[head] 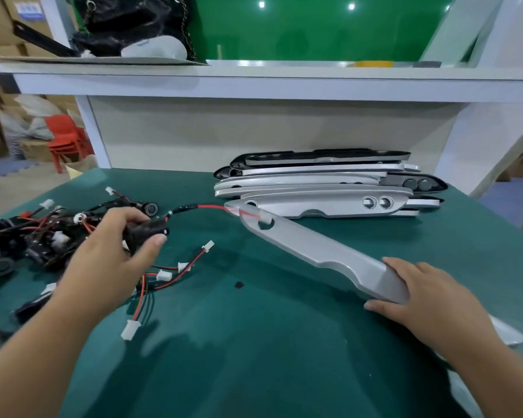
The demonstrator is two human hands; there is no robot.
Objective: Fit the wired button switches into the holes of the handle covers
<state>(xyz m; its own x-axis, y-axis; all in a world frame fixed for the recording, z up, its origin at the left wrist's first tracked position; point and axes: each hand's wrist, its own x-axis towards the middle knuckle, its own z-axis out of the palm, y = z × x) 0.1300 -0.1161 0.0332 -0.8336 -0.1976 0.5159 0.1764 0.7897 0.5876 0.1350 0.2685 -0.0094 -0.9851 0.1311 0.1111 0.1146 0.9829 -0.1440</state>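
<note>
The left hand (112, 251) is pinching a switch (147, 232), left of the hole (266, 225) in the cover (329, 254). The right hand (429, 297) is gripping its near end.

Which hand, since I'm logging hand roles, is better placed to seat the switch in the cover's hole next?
Left. The left hand grips the black button switch, whose red wire runs to the hole in the silver handle cover; the right hand is occupied holding that cover's near end.
</note>
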